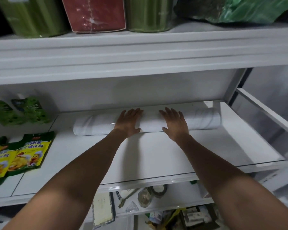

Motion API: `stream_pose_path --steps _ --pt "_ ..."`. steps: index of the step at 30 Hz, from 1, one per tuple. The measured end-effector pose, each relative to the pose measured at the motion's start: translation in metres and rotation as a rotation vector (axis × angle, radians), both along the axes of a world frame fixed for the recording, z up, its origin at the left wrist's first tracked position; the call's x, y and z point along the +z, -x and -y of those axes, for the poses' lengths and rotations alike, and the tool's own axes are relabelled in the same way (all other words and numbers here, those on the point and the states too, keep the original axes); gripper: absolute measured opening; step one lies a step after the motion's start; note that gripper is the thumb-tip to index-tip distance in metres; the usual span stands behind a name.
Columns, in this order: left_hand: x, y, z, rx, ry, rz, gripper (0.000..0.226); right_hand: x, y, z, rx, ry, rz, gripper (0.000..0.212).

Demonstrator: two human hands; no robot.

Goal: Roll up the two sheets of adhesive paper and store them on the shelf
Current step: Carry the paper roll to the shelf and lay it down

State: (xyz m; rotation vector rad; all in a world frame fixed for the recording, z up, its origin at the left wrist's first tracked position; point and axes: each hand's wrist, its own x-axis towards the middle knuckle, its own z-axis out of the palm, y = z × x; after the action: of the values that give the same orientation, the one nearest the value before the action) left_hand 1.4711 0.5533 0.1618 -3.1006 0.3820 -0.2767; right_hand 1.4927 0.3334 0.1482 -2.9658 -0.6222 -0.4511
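Observation:
A long white roll of adhesive paper point(96, 125) with faint grey marbling lies crosswise at the back of the white middle shelf point(156, 156). My left hand point(129, 122) rests flat on the roll left of its middle, fingers straight. My right hand point(175, 124) lies flat on it just right of the middle. Both palms press down on top of the roll. Whether it is one sheet or two rolled together cannot be told.
Green and yellow food pouches point(23, 153) lie at the shelf's left end. Green canisters point(150, 14) and a red box point(95, 14) stand on the shelf above. Below are a notebook point(102, 211) and small clutter. A white frame point(263, 113) bounds the right side.

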Motion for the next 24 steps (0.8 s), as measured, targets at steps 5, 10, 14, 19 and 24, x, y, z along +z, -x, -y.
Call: stream_pose_path --steps 5,10,14,19,24 --pt "0.007 0.014 0.005 -0.001 0.03 0.017 0.081 0.006 0.012 -0.004 -0.019 0.028 -0.01 0.072" --pt "0.013 0.033 0.002 0.008 0.045 0.011 0.081 0.009 0.027 -0.007 -0.035 0.015 -0.053 0.07" --pt "0.02 0.045 0.0 0.012 0.048 -0.015 0.079 0.015 0.039 -0.014 -0.031 -0.017 -0.083 0.069" --pt "0.03 0.064 -0.002 0.003 0.044 -0.031 0.077 0.027 0.061 -0.018 -0.045 -0.037 -0.084 0.066" --pt "0.05 0.089 -0.001 -0.032 0.085 -0.028 0.075 0.049 0.095 -0.016 -0.102 -0.025 -0.084 0.063"
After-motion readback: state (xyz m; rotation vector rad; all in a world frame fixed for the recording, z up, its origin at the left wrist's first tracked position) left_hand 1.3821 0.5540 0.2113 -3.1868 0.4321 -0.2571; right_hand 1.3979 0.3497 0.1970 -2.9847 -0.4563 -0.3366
